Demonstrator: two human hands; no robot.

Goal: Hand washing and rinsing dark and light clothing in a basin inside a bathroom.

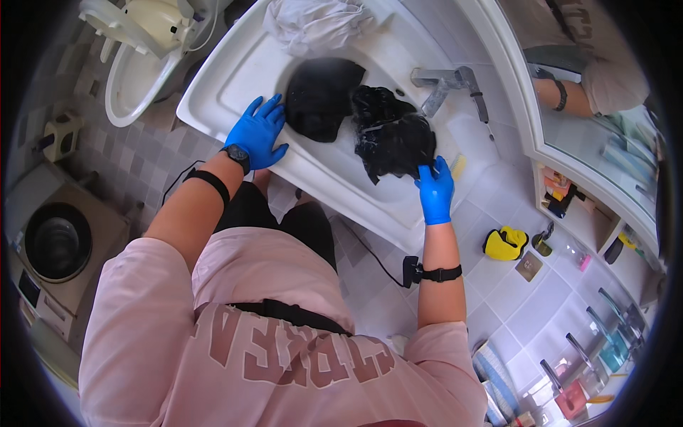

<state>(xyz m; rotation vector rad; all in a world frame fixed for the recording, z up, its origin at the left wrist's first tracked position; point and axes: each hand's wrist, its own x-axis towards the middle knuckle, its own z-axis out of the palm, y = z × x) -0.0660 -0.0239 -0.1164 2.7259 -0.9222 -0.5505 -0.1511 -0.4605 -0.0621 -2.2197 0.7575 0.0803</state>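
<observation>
Two pieces of black cloth lie in the white washbasin [327, 153]. The left one, a smooth dark cloth [320, 99], covers part of the bowl. Beside it is a bunched, wet black cloth [395, 139] with some whitish suds on it. My left hand [257, 132], in a blue glove, rests on the basin's near rim with fingers spread, next to the smooth cloth. At the near right edge of the wet cloth, my gloved right hand [435, 188] has its fingertips closed on the fabric, partly out of sight.
A crumpled whitish cloth [316, 25] sits on the basin's far left ledge. The grey faucet [448, 82] rises behind the bowl. A mirror cabinet [605, 135] stands at right, above a yellow and black cloth [505, 243]. To the left are a toilet [131, 89] and a washing machine [60, 242].
</observation>
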